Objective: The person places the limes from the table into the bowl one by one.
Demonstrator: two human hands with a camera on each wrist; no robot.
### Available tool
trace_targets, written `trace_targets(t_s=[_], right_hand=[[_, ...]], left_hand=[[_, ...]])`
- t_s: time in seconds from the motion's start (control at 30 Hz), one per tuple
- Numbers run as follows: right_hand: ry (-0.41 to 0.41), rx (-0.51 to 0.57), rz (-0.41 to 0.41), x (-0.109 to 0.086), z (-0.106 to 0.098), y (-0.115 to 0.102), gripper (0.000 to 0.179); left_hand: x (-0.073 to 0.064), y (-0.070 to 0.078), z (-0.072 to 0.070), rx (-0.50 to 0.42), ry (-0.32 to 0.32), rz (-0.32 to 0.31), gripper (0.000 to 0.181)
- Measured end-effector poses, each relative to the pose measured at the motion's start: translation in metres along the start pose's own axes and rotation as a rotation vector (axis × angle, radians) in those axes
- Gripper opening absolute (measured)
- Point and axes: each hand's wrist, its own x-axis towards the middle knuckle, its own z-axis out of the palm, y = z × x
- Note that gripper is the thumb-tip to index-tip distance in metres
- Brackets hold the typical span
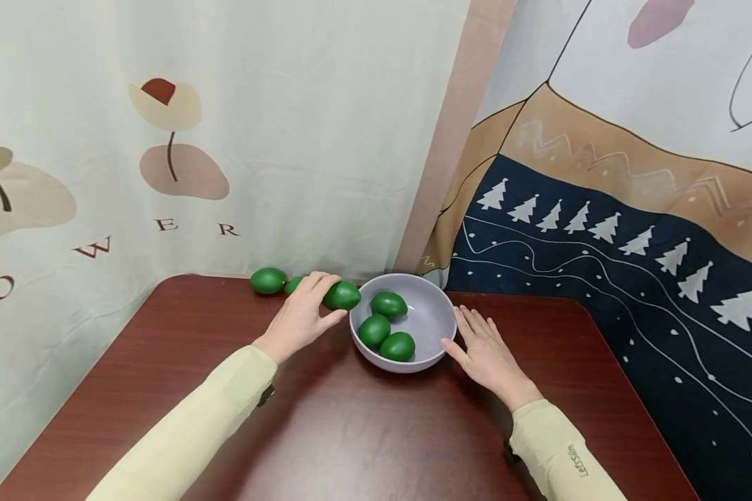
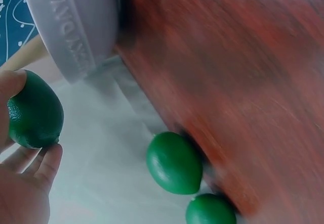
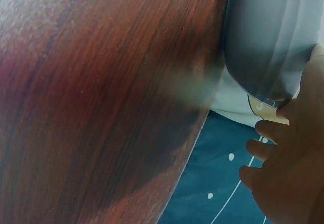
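My left hand (image 1: pixel 302 316) grips a green lime (image 1: pixel 342 296) just left of the bowl's rim; the left wrist view shows this lime (image 2: pixel 36 110) between thumb and fingers. The lavender bowl (image 1: pixel 435 313) holds three limes, one of them a lime (image 1: pixel 388 305) near the back. With straight fingers, my right hand (image 1: pixel 487 348) rests against the bowl's right side. In the right wrist view the bowl (image 3: pixel 276 37) stands beside that hand (image 3: pixel 288 153). Behind my left hand lie two more limes, the outer lime (image 1: pixel 267 281) in full view and the other partly covered.
Everything stands on a dark red-brown wooden table (image 1: pixel 376 431), the bowl near its back edge. A pale curtain (image 1: pixel 326 139) hangs right behind the table. To the right hangs a navy cloth (image 1: pixel 601 278) with white trees.
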Motion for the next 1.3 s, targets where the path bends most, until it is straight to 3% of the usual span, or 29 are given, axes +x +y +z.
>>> trace_targets(t_s=[0.4, 0.87, 1.3], right_hand=[[0.021, -0.006, -0.017, 0.001, 0.002, 0.001, 0.078], [0.019, 0.004, -0.009, 0.001, 0.002, 0.0, 0.079], [0.0, 0.012, 0.006, 0.001, 0.002, 0.001, 0.079]], left_hand=[[0.014, 0.019, 0.011, -0.031, -0.009, 0.035, 0.052], [0.023, 0.034, 0.028, -0.059, -0.005, 0.025, 0.049], [0.033, 0.049, 0.041, -0.07, -0.051, 0.015, 0.051]])
